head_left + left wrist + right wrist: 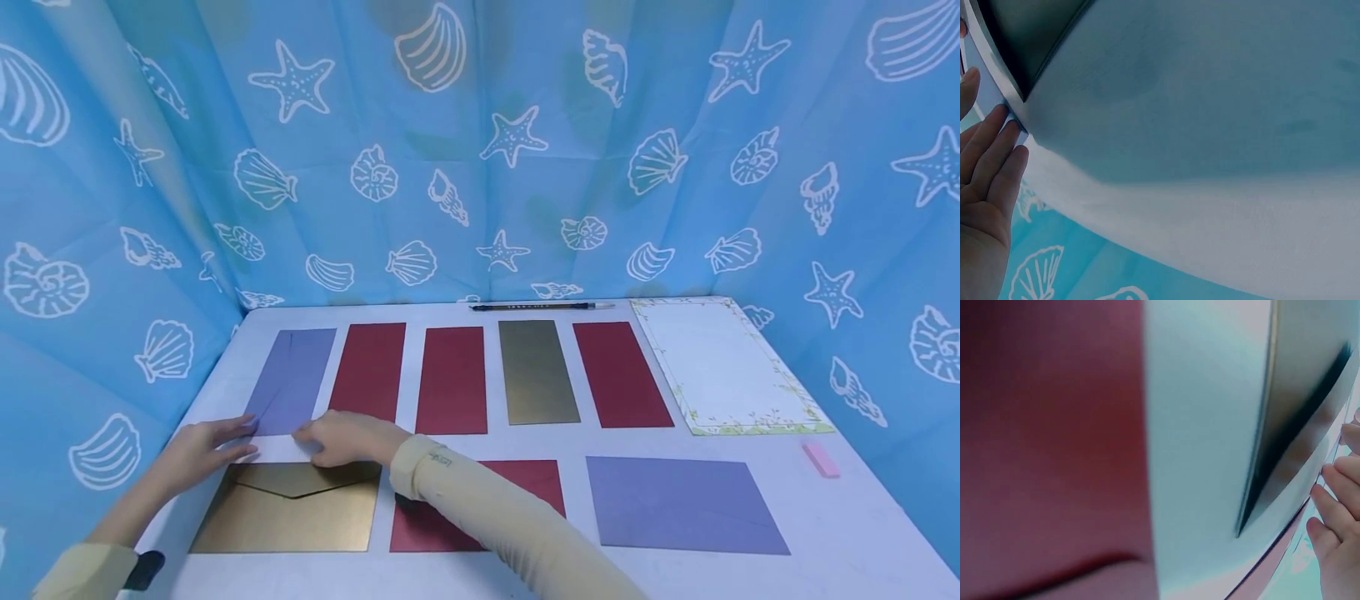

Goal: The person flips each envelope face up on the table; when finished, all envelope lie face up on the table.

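A purple envelope [294,371] lies lengthwise at the left of the back row. My left hand [202,452] touches its near left corner. At its near right corner is my right hand [348,437]. In the left wrist view the left hand [988,181] has its fingers extended along the envelope's edge. The right hand's fingers [1332,506] look fairly straight in the right wrist view. Just in front of both hands lies a gold envelope [300,517] with its pointed flap showing. The right forearm passes over a red envelope [525,479], hiding part of it.
Farther right in the back row are red envelopes [452,379] and a gold one [538,371]. A purple envelope [682,504] lies front right. A brush pen [540,307] lies at the back, with bordered paper [723,358] and a pink eraser [821,459] at right.
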Demonstrator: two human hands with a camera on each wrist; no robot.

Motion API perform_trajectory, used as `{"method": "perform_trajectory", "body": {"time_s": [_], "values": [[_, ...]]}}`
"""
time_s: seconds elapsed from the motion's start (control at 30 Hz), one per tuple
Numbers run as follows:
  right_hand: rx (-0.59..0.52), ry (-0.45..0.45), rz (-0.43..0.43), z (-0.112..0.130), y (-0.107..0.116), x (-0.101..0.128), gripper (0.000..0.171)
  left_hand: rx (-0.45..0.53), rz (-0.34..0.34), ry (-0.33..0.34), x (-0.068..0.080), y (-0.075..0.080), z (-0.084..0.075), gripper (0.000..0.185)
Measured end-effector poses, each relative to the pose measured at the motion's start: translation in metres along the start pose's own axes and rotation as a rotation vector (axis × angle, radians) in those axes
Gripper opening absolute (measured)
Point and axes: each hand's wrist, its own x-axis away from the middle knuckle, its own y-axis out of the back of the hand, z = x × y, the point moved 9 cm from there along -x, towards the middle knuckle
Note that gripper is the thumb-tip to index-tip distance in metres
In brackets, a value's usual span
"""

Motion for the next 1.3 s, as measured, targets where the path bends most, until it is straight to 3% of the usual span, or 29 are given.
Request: {"method": "perform_trajectory", "body": {"time_s": [0.27,0.5,0.87,1.3], "values": [[-0.026,0.020,-0.029,-0.007,0.003,0.001,0.052,-0.023,0.026,0.034,0.001,-0.002,0.001,0.066],[-0.151,0.050,-0.069,-0.016,0.016,0.013,0.056,-0.032,-0.030,0.016,0.010,0.004,-0.009,0.064],[-0.224,0.107,-0.103,-0.029,0.028,0.042,0.062,0.024,-0.098,-0.030,0.019,0.006,-0.042,0.061],[-0.271,0.065,-0.127,-0.054,0.027,0.085,0.066,0.067,-0.159,-0.145,0.017,0.000,-0.081,0.061]]}}
